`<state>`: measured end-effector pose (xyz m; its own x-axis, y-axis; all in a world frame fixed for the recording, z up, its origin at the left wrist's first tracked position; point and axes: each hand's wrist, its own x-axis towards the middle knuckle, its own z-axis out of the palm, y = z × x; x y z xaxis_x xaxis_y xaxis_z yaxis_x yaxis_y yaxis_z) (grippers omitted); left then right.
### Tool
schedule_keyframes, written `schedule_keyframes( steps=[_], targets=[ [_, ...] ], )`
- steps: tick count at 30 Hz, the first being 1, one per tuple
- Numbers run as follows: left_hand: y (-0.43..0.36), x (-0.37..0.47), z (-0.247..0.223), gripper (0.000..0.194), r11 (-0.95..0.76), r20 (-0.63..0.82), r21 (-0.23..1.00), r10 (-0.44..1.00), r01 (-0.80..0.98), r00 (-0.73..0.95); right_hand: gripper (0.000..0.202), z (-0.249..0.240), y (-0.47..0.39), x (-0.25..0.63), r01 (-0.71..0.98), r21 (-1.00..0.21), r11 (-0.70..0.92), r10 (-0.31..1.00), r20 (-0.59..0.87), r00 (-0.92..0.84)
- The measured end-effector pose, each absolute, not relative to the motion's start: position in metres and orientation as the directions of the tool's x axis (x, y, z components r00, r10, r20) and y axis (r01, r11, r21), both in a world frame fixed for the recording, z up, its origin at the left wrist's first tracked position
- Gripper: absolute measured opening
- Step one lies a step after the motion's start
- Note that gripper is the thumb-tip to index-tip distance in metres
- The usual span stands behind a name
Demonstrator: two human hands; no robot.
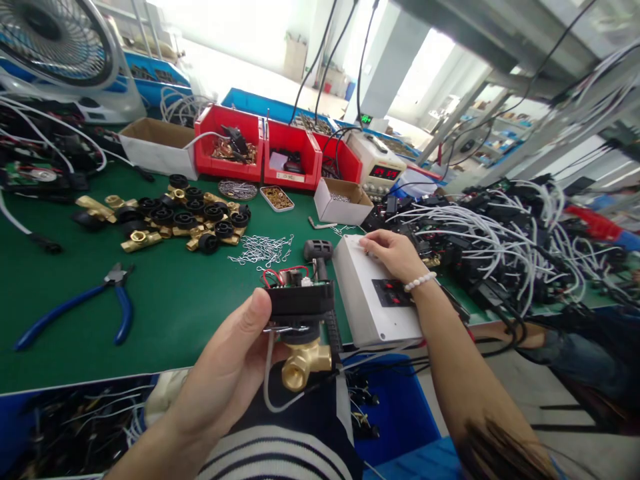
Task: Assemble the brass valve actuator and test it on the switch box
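Note:
My left hand (240, 353) is wrapped round a motorised valve (299, 301), held up in front of me. Its black housing is open on top, with red wires and a circuit board showing, and a brass valve body (300, 365) hangs below. A white cable loops down from it. To the right, my right hand (393, 253) rests on the far end of a light grey control box (357, 293) with black-and-red terminals. Its thumb and fingers pinch at a small part there, mostly hidden by the fingertips.
Blue-handled pliers (125, 307) lie on the green mat. Beyond are spring clips (265, 249), brass valves with black caps (187, 213), red bins (290, 160), a power supply (377, 163) and a fan (55, 47). White-cabled units (480, 247) crowd the right. A blue crate (395, 400) stands below.

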<state>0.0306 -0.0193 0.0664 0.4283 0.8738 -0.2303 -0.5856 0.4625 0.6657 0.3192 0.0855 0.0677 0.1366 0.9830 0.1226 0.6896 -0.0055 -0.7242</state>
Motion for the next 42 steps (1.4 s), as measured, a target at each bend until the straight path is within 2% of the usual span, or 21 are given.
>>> schedule_keyframes(
  steps=[5,10,15,19,24,28,34,42],
  targets=[
    [-0.019,0.035,0.072,0.034,0.392,-0.206,0.639,0.916,-0.662,0.344,0.038,0.070,0.084,0.317,0.694,-0.720,-0.008,0.984,0.118,0.133],
    [-0.015,0.035,0.069,0.024,0.513,-0.280,0.563,0.856,-0.648,0.435,0.039,0.071,0.084,0.317,0.701,-0.713,0.001,0.985,0.123,0.124],
    [-0.019,0.037,0.079,0.026,0.511,-0.305,0.527,0.860,-0.679,0.410,0.041,0.069,0.085,0.320,0.705,-0.709,0.013,0.984,0.132,0.116],
    [-0.022,0.037,0.086,0.031,0.612,-0.361,0.427,0.790,-0.666,0.495,0.040,0.067,0.085,0.321,0.707,-0.707,0.020,0.983,0.143,0.114],
    [-0.024,0.032,0.077,0.032,0.693,-0.255,0.334,0.719,-0.639,0.647,0.041,0.067,0.085,0.320,0.715,-0.699,0.027,0.982,0.152,0.111],
    [-0.025,0.028,0.070,0.039,0.704,-0.235,0.329,0.706,-0.629,0.668,0.048,0.068,0.085,0.320,0.728,-0.685,0.031,0.980,0.163,0.111],
    [-0.023,0.029,0.069,0.038,0.680,-0.237,0.328,0.731,-0.655,0.640,0.065,0.068,0.086,0.322,0.756,-0.654,0.033,0.976,0.185,0.118],
    [-0.022,0.028,0.069,0.038,0.674,-0.264,0.325,0.738,-0.663,0.621,0.072,0.068,0.086,0.322,0.771,-0.636,0.037,0.975,0.192,0.112]
  ],
)
